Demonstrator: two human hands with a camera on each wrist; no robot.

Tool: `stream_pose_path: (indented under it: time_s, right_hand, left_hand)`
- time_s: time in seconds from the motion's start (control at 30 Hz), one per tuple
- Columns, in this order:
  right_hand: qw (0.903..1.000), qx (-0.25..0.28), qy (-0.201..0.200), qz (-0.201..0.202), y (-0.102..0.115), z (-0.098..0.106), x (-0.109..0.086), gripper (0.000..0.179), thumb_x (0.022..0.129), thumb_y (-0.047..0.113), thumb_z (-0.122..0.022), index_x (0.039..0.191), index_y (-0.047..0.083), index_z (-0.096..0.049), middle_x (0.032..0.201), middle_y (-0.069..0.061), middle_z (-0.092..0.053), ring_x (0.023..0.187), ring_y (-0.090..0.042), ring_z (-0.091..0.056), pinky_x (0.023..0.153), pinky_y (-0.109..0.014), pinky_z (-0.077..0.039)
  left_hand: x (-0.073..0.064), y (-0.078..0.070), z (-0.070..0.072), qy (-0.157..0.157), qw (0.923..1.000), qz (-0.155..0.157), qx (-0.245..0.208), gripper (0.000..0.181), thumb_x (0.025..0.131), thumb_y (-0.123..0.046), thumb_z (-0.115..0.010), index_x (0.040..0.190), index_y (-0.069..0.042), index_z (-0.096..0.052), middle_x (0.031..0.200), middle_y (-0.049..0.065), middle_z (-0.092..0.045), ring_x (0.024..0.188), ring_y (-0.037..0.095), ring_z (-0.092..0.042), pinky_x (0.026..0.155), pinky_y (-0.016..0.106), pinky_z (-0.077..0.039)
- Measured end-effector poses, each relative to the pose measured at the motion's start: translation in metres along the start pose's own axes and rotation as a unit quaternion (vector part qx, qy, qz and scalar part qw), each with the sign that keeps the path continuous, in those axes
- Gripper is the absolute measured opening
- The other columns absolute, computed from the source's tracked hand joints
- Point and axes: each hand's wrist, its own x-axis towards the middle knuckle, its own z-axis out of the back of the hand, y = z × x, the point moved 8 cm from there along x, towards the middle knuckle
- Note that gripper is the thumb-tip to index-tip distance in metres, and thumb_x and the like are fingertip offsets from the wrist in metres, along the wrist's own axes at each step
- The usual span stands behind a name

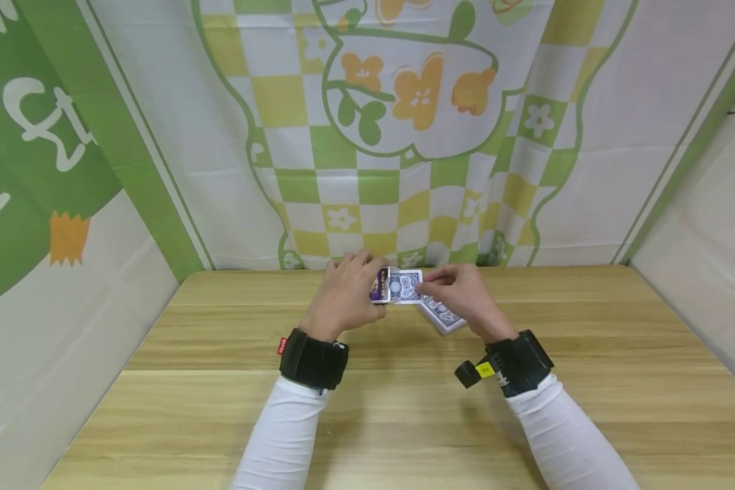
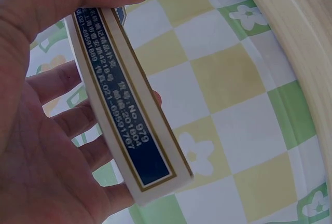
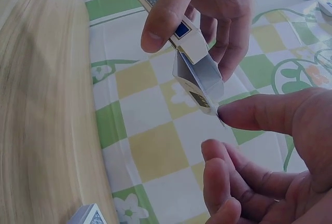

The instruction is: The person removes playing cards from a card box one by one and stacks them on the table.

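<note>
My left hand (image 1: 348, 294) grips a playing-card box (image 1: 380, 286), purple with gold print. Blue-and-white card-back pattern shows at its right end; I cannot tell whether that is a card or part of the box. Close up in the left wrist view, the box's narrow side (image 2: 122, 99) bears white lettering on dark blue, between thumb and fingers. An open flap (image 3: 199, 86) juts from the box in the right wrist view. There my right hand (image 3: 270, 156) touches the flap's tip with its thumb, fingers apart below. A stack of playing cards (image 1: 444, 316) lies beneath that hand.
The wooden table (image 1: 398, 422) reaches back to a patterned curtain (image 1: 337, 150) close behind both hands. Side curtains (image 1: 122, 327) flank the table. Black bands (image 1: 314, 359) wrap both wrists, and a small camera sticks out from the right one.
</note>
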Motion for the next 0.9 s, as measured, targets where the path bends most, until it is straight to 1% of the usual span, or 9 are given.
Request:
stream_pose_path:
  time_s: [0.1,0.2,0.3,0.4,0.5,0.63,0.77,0.9]
  right_hand:
    - [0.9995,-0.011,-0.020,0.024,0.004,0.003,0.000,0.029,0.077,0.028,-0.070,0.097,0.008,-0.065,0.090,-0.009,-0.063,0.079,-0.024,-0.057,0.066,-0.036,-0.046]
    - [0.9944,-0.051,-0.056,0.074,0.011,0.009,0.000,0.029,0.076,0.027,-0.070,0.097,0.007,-0.064,0.088,-0.008,-0.063,0.077,-0.022,-0.057,0.066,-0.035,-0.046]
    - [0.9806,-0.111,-0.099,0.128,0.021,0.014,-0.002,0.030,0.076,0.029,-0.070,0.097,0.009,-0.063,0.088,-0.005,-0.062,0.077,-0.019,-0.056,0.065,-0.032,-0.045]
    - [0.9651,-0.154,-0.118,0.176,0.029,0.016,-0.005,0.029,0.077,0.029,-0.070,0.099,0.012,-0.064,0.091,-0.003,-0.063,0.081,-0.018,-0.056,0.069,-0.031,-0.044]
    - [0.9565,-0.168,-0.103,0.215,0.036,0.014,-0.008,0.029,0.077,0.022,-0.068,0.103,0.011,-0.064,0.098,-0.003,-0.063,0.089,-0.019,-0.056,0.076,-0.033,-0.043]
    - [0.9527,-0.173,-0.057,0.243,0.040,0.010,-0.011,0.037,0.075,0.014,-0.066,0.112,0.012,-0.061,0.112,-0.002,-0.059,0.101,-0.019,-0.053,0.083,-0.035,-0.041]
    - [0.9455,-0.198,-0.010,0.258,0.043,0.005,-0.013,0.049,0.073,0.017,-0.069,0.121,0.015,-0.058,0.122,-0.002,-0.052,0.108,-0.021,-0.048,0.086,-0.038,-0.039]
    - [0.9390,-0.219,0.024,0.264,0.044,0.001,-0.015,0.061,0.070,0.022,-0.074,0.127,0.018,-0.053,0.123,-0.002,-0.047,0.110,-0.021,-0.044,0.086,-0.040,-0.038]
  left_hand:
    - [0.000,0.000,0.000,0.000,1.0000,-0.002,0.003,0.069,0.060,-0.032,-0.073,0.125,-0.022,-0.052,0.109,-0.003,-0.050,0.099,0.018,-0.045,0.080,0.038,-0.034]
    - [0.000,-0.001,-0.001,-0.001,1.0000,-0.006,0.005,0.070,0.060,-0.032,-0.073,0.125,-0.021,-0.052,0.110,-0.003,-0.050,0.100,0.019,-0.045,0.081,0.039,-0.034]
    - [0.000,-0.002,-0.001,-0.002,0.9999,-0.009,0.006,0.070,0.060,-0.031,-0.073,0.125,-0.020,-0.052,0.110,-0.002,-0.050,0.100,0.019,-0.045,0.081,0.039,-0.035]
    - [0.000,-0.003,-0.001,-0.001,0.9999,-0.010,0.006,0.070,0.060,-0.031,-0.074,0.125,-0.020,-0.052,0.110,-0.002,-0.050,0.100,0.019,-0.045,0.081,0.038,-0.035]
    - [0.000,-0.003,-0.002,0.001,0.9999,-0.009,0.005,0.071,0.059,-0.031,-0.074,0.125,-0.020,-0.052,0.110,-0.003,-0.050,0.100,0.019,-0.045,0.081,0.038,-0.034]
    - [0.000,-0.004,-0.002,0.004,0.9999,-0.009,0.008,0.072,0.059,-0.031,-0.074,0.126,-0.021,-0.051,0.109,-0.003,-0.049,0.099,0.018,-0.045,0.081,0.037,-0.034]
    - [0.001,-0.006,-0.003,0.006,0.9999,-0.009,0.012,0.073,0.060,-0.032,-0.074,0.128,-0.022,-0.050,0.110,-0.003,-0.049,0.099,0.019,-0.045,0.082,0.039,-0.034]
    - [0.001,-0.006,-0.005,0.008,0.9998,-0.010,0.013,0.074,0.060,-0.033,-0.074,0.128,-0.021,-0.049,0.111,-0.002,-0.050,0.100,0.019,-0.045,0.081,0.039,-0.035]
